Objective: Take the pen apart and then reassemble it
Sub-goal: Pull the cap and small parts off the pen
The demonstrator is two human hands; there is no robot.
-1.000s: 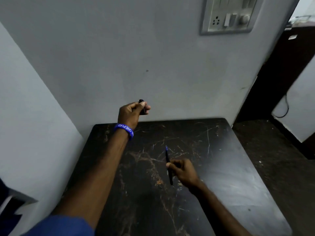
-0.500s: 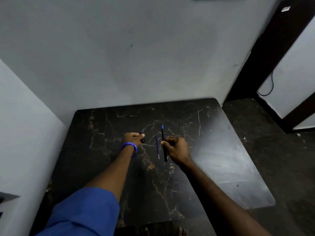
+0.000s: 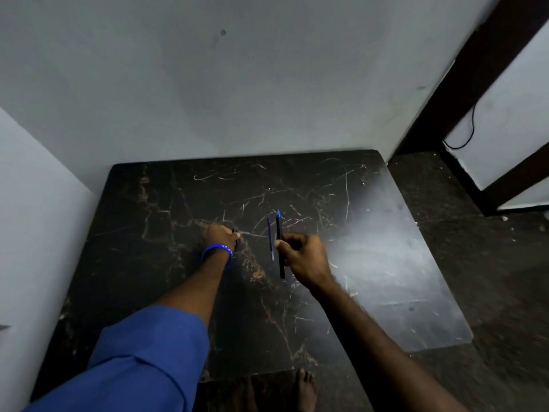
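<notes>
One dark, marble-patterned tabletop [image 3: 386,263] with pale scratches stands in a corner between two grey walls; its far edge runs against the back wall and its left edge against the side wall.

Two hands are present, both low over the middle of the tabletop. The left hand [image 3: 218,234], on an arm with one blue sleeve [image 3: 148,352] and one blue wristband with white lettering [image 3: 218,251], is curled with its fingers drawn in around one small black pen cap [image 3: 235,233]. Only the cap's end shows past the thumb; whether it touches the surface cannot be told.

Just right of that hand, one thin blue ink refill [image 3: 270,237] lies on the tabletop, pointing toward the far edge. It lies apart from the left hand and just beside the pen barrel.

One slim black pen barrel with a blue tip [image 3: 279,233] stands close to parallel with the refill, tip toward the far edge. The right hand [image 3: 303,257] has it pinched between thumb and fingers at about mid-length, fingers closed on it. The barrel's rear end extends toward the near edge, below the thumb. Whether the barrel rests on the surface or is held just above it cannot be told.

Count: one cap, one refill, one barrel, separated.

Two bare feet [image 3: 303,388] show on the floor below the near edge.
</notes>
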